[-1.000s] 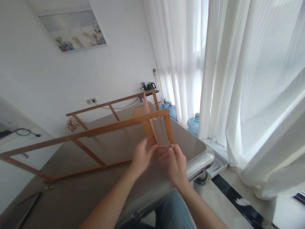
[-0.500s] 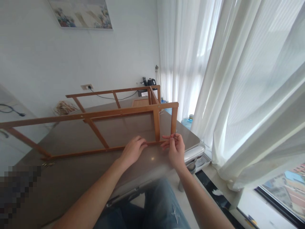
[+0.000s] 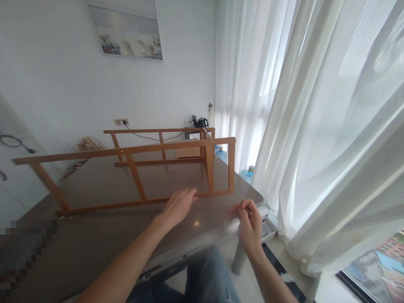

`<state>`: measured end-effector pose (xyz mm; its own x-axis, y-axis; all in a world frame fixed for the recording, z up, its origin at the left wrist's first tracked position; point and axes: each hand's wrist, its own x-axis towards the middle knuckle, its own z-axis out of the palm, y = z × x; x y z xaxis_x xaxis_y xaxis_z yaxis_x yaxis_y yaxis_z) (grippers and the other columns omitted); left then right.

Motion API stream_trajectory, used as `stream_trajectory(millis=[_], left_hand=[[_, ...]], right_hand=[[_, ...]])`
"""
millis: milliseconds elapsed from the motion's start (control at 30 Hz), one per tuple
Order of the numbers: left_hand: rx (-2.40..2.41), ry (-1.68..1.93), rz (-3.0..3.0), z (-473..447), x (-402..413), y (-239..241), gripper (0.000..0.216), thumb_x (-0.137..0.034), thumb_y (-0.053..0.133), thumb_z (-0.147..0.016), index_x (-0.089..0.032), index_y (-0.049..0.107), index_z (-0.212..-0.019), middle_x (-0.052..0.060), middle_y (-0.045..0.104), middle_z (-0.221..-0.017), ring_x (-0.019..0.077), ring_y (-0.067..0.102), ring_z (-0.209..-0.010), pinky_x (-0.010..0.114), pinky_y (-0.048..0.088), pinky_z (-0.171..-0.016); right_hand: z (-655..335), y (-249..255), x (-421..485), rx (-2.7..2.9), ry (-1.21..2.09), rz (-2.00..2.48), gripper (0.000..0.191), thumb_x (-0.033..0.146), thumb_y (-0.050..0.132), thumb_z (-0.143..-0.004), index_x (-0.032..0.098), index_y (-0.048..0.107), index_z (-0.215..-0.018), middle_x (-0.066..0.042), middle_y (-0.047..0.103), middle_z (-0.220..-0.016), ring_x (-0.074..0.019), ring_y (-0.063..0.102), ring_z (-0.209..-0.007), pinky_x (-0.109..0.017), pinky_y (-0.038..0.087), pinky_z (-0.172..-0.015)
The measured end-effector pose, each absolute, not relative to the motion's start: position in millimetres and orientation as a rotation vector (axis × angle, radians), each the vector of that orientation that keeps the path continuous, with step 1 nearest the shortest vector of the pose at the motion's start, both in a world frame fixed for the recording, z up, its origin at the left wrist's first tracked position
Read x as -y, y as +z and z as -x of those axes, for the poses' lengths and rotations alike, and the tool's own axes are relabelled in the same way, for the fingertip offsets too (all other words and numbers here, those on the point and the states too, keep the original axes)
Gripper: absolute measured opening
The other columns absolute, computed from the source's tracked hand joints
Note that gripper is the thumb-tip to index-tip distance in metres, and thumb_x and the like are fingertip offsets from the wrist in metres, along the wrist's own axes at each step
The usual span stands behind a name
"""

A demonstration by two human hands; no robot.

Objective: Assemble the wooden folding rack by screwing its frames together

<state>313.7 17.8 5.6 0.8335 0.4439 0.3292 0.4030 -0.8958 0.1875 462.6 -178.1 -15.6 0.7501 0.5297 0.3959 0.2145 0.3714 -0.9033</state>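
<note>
A brown wooden shelf frame (image 3: 137,176) lies on its side on the table, with two ladder-like sides joined near the right end. My left hand (image 3: 179,207) has its fingers closed over the near lower rail, left of the right-hand crosspiece. Off the frame's right corner, my right hand (image 3: 251,225) is lifted near the table edge, fingers pinched together. A small thin metal piece (image 3: 251,214) glints faintly between them, mostly hidden. Its fingertips are partly blurred.
Small metal hardware (image 3: 67,218) lies by the frame's left end. The brown table (image 3: 126,235) has a rounded right corner. Beyond it stand a blue water bottle (image 3: 245,174) and white curtains (image 3: 268,105). A black kettle (image 3: 203,122) stands at the back.
My right hand has moved right and towards me, away from the frame's corner. My left hand stays at the lower rail. The camera view has tilted up slightly.
</note>
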Motion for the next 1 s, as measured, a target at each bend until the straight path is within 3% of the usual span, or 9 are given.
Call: stream_trajectory(millis=[100,233,400,533,700,867,1000], left_hand=[[-0.645,0.558,-2.913,-313,-21,-1,0.015,-0.021,0.052,-0.105,-0.020,0.063,-0.095,0.007,0.073,-0.093,0.0243,0.069,-0.086,0.030,0.042,-0.074],[-0.621,0.573,-2.920,-310,-23,-9,0.017,-0.021,0.050,-0.106,-0.020,0.063,-0.095,0.007,0.072,-0.095,0.0248,0.068,-0.088,0.030,0.042,-0.075],[-0.587,0.621,-2.904,-310,-26,-10,0.023,-0.024,0.045,-0.107,-0.019,0.065,-0.097,0.008,0.071,-0.093,0.0257,0.067,-0.087,0.033,0.044,-0.077],[-0.559,0.654,-2.905,-310,-25,-12,0.024,-0.024,0.046,-0.107,-0.019,0.068,-0.099,0.008,0.070,-0.097,0.0255,0.066,-0.093,0.035,0.048,-0.085],[-0.531,0.662,-2.950,-313,-27,-18,0.019,-0.027,0.056,-0.105,-0.016,0.070,-0.100,0.010,0.069,-0.104,0.0250,0.065,-0.100,0.034,0.050,-0.091],[-0.498,0.654,-2.983,-318,-41,-23,0.024,-0.031,0.058,-0.105,-0.014,0.073,-0.097,0.010,0.069,-0.100,0.0241,0.067,-0.095,0.034,0.052,-0.089],[-0.493,0.685,-2.942,-318,-36,-20,0.020,-0.028,0.061,-0.103,-0.014,0.075,-0.099,0.010,0.071,-0.099,0.0235,0.067,-0.094,0.034,0.053,-0.089]], right_hand=[[-458,-17,173,0.821,0.202,1.272,0.008,0.028,0.043,-0.095,0.026,0.043,-0.087,0.002,0.067,-0.071,-0.0161,0.062,-0.054,-0.029,0.050,-0.052],[-466,-17,167,0.995,0.125,1.442,0.021,0.023,0.041,-0.094,0.022,0.058,-0.082,0.000,0.060,-0.068,-0.0167,0.059,-0.061,-0.029,0.047,-0.058],[-485,-10,153,1.259,-0.056,1.616,0.022,0.026,0.046,-0.096,0.021,0.067,-0.090,-0.007,0.063,-0.090,-0.0225,0.061,-0.086,-0.035,0.048,-0.079],[-482,-9,142,1.441,-0.133,1.666,0.021,0.034,0.049,-0.098,0.022,0.067,-0.099,-0.010,0.064,-0.095,-0.0264,0.062,-0.094,-0.039,0.048,-0.087],[-480,-20,129,1.447,-0.194,1.661,0.035,0.052,0.051,-0.100,0.019,0.065,-0.100,-0.014,0.069,-0.096,-0.0305,0.066,-0.089,-0.041,0.048,-0.079],[-494,-25,106,1.254,-0.317,1.957,0.079,0.085,0.040,-0.089,0.016,0.063,-0.119,-0.005,0.061,-0.068,-0.0314,0.065,-0.060,-0.037,0.040,-0.054],[-495,-23,93,1.230,-0.321,1.985,0.080,0.089,0.040,-0.085,0.018,0.065,-0.113,-0.004,0.059,-0.063,-0.0330,0.064,-0.057,-0.038,0.040,-0.053]])
